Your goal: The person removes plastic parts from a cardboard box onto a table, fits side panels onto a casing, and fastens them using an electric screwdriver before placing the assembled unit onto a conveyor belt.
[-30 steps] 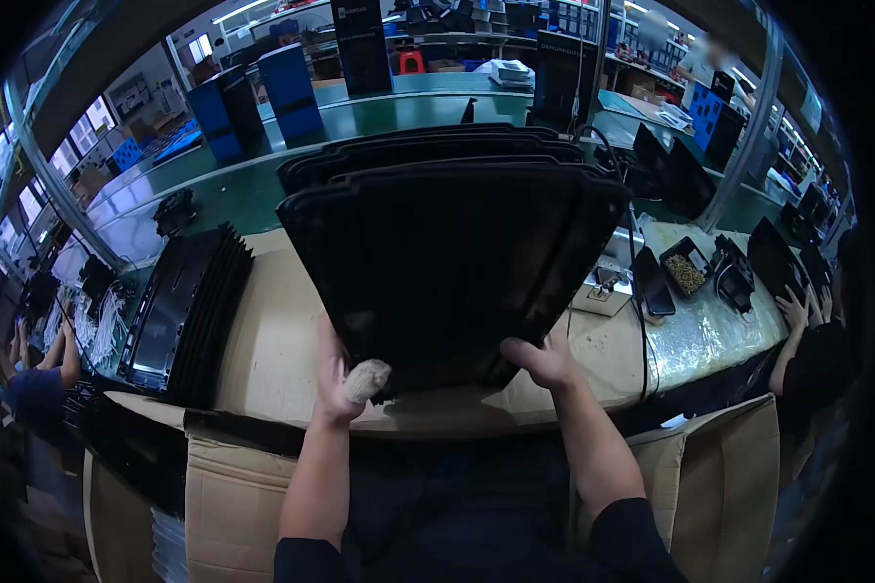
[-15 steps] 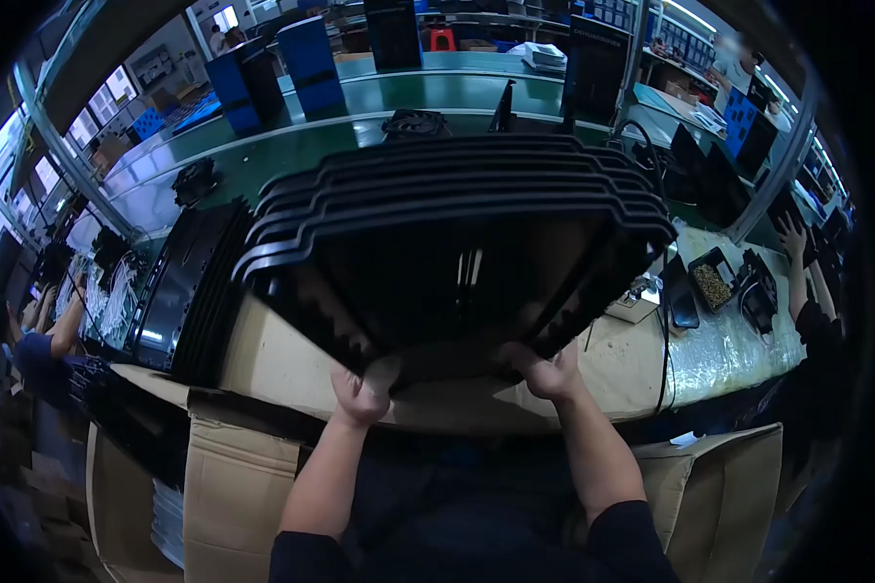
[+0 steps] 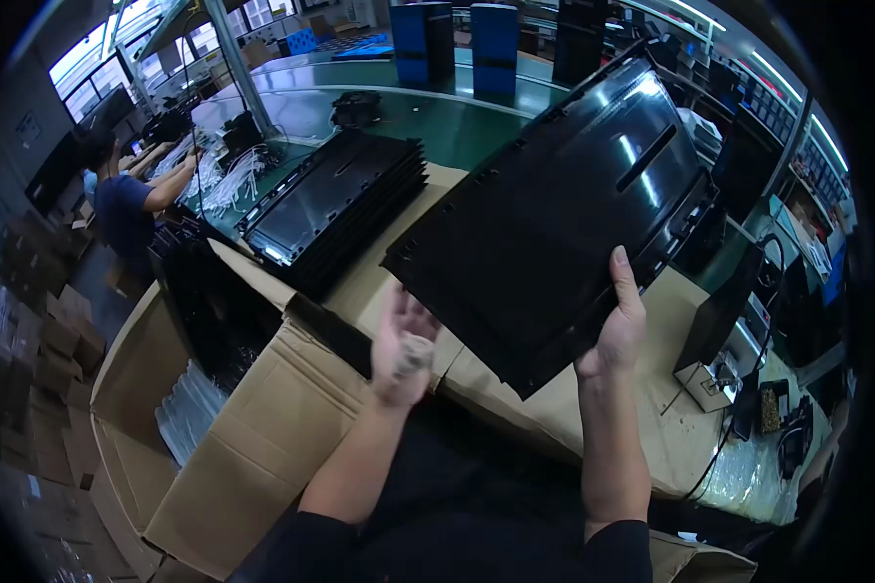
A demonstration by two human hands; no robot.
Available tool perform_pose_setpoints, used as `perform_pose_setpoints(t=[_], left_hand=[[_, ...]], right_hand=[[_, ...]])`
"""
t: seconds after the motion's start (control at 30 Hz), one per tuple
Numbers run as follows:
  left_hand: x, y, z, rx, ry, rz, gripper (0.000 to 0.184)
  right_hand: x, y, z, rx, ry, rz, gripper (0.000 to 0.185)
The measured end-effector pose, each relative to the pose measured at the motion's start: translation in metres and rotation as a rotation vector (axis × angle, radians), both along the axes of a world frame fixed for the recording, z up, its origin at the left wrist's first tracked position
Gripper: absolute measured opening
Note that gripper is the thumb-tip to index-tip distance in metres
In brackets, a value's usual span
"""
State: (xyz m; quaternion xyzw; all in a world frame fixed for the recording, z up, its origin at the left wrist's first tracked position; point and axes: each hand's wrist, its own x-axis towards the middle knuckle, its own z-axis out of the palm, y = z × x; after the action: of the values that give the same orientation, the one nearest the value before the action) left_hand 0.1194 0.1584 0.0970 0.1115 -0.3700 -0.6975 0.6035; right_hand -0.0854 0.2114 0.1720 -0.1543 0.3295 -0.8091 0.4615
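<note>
My right hand grips a black plastic panel by its lower right side, thumb on the glossy face. It is tilted, one corner pointing down toward me, with a long slot near its far right. How many panels are in the grip I cannot tell from this side. Close to the lower left edge is my left hand, palm up and fingers apart, somewhat blurred; whether its fingertips touch the panel is unclear. Something pale shows at its palm. Left of it, a stack of similar black panels lies on the cardboard-covered bench.
An open cardboard box stands at the front left, with clear plastic wrapping inside. A co-worker handles white cables at the left. Blue-and-black boxes stand across the green bench. A black cable hangs at right.
The held panels have turned from edge-on to a slanted face view and moved right. My left hand has come off the lower edge and opened. The view has swung left.
</note>
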Motion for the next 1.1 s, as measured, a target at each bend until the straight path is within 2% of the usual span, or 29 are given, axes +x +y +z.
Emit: perform_pose_setpoints(t=[0.07,0.1,0.13,0.2,0.23,0.27,0.3,0.33,0.4,0.43,0.47,0.53,0.57,0.63,0.77,0.83,0.87,0.93,1.1], left_hand=[[0.003,0.012,-0.039,-0.163,-0.058,0.021,0.083],[-0.017,0.008,-0.015,0.044,0.024,0.292,0.065],[-0.012,0.009,0.014,0.057,-0.003,0.381,0.059],[0.011,-0.013,0.033,-0.004,0.001,0.416,0.056],[0.016,-0.015,0.050,0.052,-0.025,0.495,0.057],[0.027,-0.023,0.065,0.140,0.004,0.498,0.057],[0.042,-0.035,0.075,0.249,0.030,0.495,0.058],[0.056,-0.048,0.086,0.277,0.048,0.497,0.048],[0.089,-0.075,0.101,0.240,0.071,0.425,0.030],[0.116,-0.102,0.091,0.157,0.034,0.414,0.039],[0.129,-0.106,0.103,0.146,0.006,0.422,0.037],[0.160,-0.130,0.105,0.209,-0.050,0.459,0.033],[0.165,-0.135,0.110,0.258,-0.048,0.476,0.028],[0.184,-0.157,0.097,0.237,-0.029,0.487,0.028],[0.200,-0.181,0.070,0.292,-0.005,0.458,0.027],[0.191,-0.178,0.068,0.352,-0.008,0.454,0.028],[0.190,-0.185,0.061,0.335,0.008,0.481,0.029],[0.188,-0.196,0.047,0.318,-0.010,0.607,0.031],[0.163,-0.189,0.056,0.442,-0.002,0.492,0.032]], right_hand=[[0.023,-0.019,-0.002,0.002,0.063,0.003,0.047],[0.037,-0.028,-0.001,0.014,0.125,0.005,0.047],[0.050,-0.036,0.003,0.020,0.185,0.006,0.047],[0.064,-0.050,0.021,-0.011,0.170,0.166,0.049],[0.068,-0.056,0.028,-0.015,0.185,0.245,0.050],[0.061,-0.070,0.022,0.108,0.255,0.289,0.054],[0.063,-0.069,0.023,0.014,0.274,0.376,0.057],[0.065,-0.068,0.024,-0.079,0.296,0.458,0.060],[0.035,-0.058,0.005,-0.086,0.690,0.531,0.061],[0.017,-0.055,-0.012,-0.079,0.929,0.513,0.062],[0.003,-0.050,-0.028,0.034,1.105,0.427,0.053],[-0.036,-0.051,-0.072,0.206,1.184,0.365,0.046],[-0.051,-0.049,-0.094,0.204,1.178,0.363,0.046],[-0.068,-0.050,-0.121,0.363,1.200,0.190,0.041],[-0.064,-0.043,-0.110,0.414,1.300,0.190,0.041],[-0.062,-0.047,-0.111,0.406,1.503,0.183,0.039],[-0.061,-0.047,-0.113,0.408,1.505,0.187,0.039],[-0.060,-0.047,-0.116,0.347,1.688,0.155,0.036],[-0.063,-0.044,-0.120,0.337,1.608,0.154,0.034]])
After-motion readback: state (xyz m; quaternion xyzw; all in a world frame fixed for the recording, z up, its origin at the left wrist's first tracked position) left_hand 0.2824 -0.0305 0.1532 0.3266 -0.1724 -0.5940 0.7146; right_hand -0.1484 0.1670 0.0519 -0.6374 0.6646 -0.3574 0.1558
